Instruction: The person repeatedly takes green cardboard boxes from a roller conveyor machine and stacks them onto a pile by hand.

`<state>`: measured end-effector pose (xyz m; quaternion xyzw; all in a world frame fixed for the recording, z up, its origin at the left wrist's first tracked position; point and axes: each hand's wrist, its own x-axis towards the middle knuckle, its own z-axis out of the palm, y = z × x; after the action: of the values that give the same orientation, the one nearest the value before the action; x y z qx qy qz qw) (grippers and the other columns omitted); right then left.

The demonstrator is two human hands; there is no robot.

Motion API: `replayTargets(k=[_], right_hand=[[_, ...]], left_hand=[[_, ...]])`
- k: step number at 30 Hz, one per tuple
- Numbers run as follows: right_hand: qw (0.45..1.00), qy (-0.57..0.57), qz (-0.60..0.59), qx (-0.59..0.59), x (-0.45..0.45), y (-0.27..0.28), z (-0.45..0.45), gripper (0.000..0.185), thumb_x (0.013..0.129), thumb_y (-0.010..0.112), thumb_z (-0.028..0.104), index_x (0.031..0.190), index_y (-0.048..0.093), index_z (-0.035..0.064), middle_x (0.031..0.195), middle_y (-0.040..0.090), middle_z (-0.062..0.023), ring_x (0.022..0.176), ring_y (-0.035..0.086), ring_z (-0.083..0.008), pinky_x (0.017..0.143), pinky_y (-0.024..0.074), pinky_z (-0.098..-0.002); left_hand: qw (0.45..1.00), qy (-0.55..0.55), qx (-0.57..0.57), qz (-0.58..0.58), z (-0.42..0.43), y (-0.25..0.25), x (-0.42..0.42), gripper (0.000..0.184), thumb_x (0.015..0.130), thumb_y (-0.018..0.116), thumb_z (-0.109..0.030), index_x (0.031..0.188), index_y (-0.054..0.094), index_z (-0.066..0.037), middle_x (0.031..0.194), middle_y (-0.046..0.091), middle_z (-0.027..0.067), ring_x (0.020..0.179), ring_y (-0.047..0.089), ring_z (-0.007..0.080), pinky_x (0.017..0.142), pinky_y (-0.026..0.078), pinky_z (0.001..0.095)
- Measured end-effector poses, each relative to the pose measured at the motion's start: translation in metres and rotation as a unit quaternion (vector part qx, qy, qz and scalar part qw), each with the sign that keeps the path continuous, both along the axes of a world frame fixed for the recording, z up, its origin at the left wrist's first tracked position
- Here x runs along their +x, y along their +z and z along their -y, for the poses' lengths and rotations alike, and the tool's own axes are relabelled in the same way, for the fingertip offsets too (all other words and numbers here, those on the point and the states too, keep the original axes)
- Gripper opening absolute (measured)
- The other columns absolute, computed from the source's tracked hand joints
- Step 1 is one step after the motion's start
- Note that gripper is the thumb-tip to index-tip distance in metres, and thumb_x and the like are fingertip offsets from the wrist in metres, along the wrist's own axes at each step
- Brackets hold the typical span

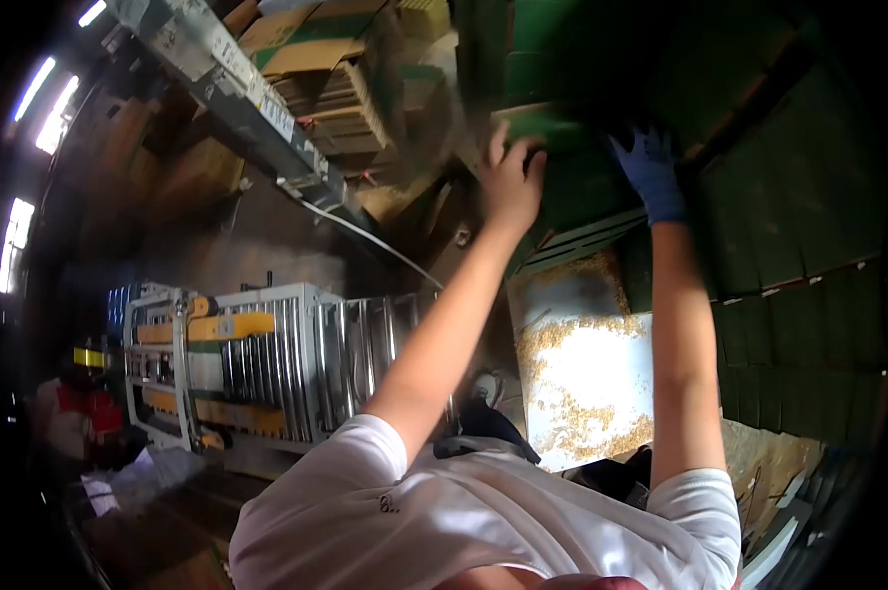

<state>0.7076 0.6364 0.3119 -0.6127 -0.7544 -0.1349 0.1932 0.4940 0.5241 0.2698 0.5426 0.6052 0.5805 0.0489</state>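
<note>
Both of my arms reach forward toward dark green stacked pieces (pixel 778 187) at the upper right. My left hand (pixel 511 182) is bare, with its fingers apart and nothing in it, beside a blurred green piece with a pale edge (pixel 552 123). To its right, my right hand (pixel 648 172) wears a blue glove. Its fingers are spread against the dark green pieces, and it holds nothing that I can see. Below the hands lies a white board (pixel 587 383) scattered with brown crumbs.
A roller conveyor (pixel 267 359) with yellow parts stands at left. Flattened cardboard (pixel 336 108) is stacked at the upper middle, beside a slanting metal beam (pixel 247 98). A white cable (pixel 370 239) hangs from the beam. My shoe (pixel 487 388) shows below.
</note>
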Motion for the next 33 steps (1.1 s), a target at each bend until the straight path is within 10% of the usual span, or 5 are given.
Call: replayTargets(k=[4,11,18,23,33], right_hand=[[0.983,0.048,-0.145,-0.107,-0.007,0.005,-0.025,0.077,0.083,0.069,0.065,0.135,0.061,0.0074,0.123,0.067,-0.0262,0.118,0.062,-0.0436,0.1,0.0513,-0.0481],[0.941,0.234,-0.222,-0.106,-0.083,0.08,0.064,0.044,0.09,0.077,0.025,0.126,0.066,0.0024,0.118,0.072,-0.015,0.106,0.068,-0.0228,0.094,0.0527,-0.0326],[0.821,0.311,-0.36,-0.316,-0.208,0.043,0.212,0.071,0.087,0.079,0.02,0.148,0.047,0.0013,0.145,0.054,-0.0183,0.133,0.051,-0.0277,0.112,0.0402,-0.0391],[0.664,0.202,-0.49,-0.527,-0.334,-0.191,0.341,0.086,0.074,0.09,0.022,0.144,0.048,-0.0038,0.134,0.059,-0.0204,0.127,0.053,-0.0283,0.112,0.0401,-0.04],[0.78,0.197,-0.429,-0.412,-0.523,-0.287,0.451,0.065,0.084,0.081,0.028,0.136,0.058,-0.0036,0.13,0.056,-0.0191,0.116,0.059,-0.0294,0.1,0.0473,-0.0386]], left_hand=[[0.844,-0.085,-0.126,0.514,0.008,0.019,0.017,0.096,0.094,0.069,-0.041,0.161,0.012,-0.004,0.158,0.032,0.0276,0.149,0.029,0.0407,0.118,0.029,0.0451],[0.745,-0.097,-0.01,0.66,0.078,0.01,-0.049,0.072,0.096,0.07,-0.033,0.156,0.034,-0.013,0.143,0.054,0.0117,0.13,0.049,0.023,0.109,0.039,0.0383],[0.837,-0.019,0.081,0.54,0.281,-0.059,-0.189,0.068,0.095,0.071,-0.014,0.156,0.039,-0.009,0.144,0.054,0.0072,0.128,0.052,0.0172,0.108,0.042,0.0322],[0.878,0.164,-0.164,0.418,0.444,-0.156,-0.319,0.062,0.097,0.069,-0.017,0.151,0.043,-0.003,0.143,0.058,0.0144,0.129,0.055,0.0214,0.108,0.044,0.0353],[0.796,0.376,-0.45,-0.153,0.497,-0.226,-0.434,0.065,0.098,0.058,-0.038,0.152,0.04,-0.007,0.158,0.029,0.028,0.145,0.026,0.0522,0.117,0.024,0.0609]])
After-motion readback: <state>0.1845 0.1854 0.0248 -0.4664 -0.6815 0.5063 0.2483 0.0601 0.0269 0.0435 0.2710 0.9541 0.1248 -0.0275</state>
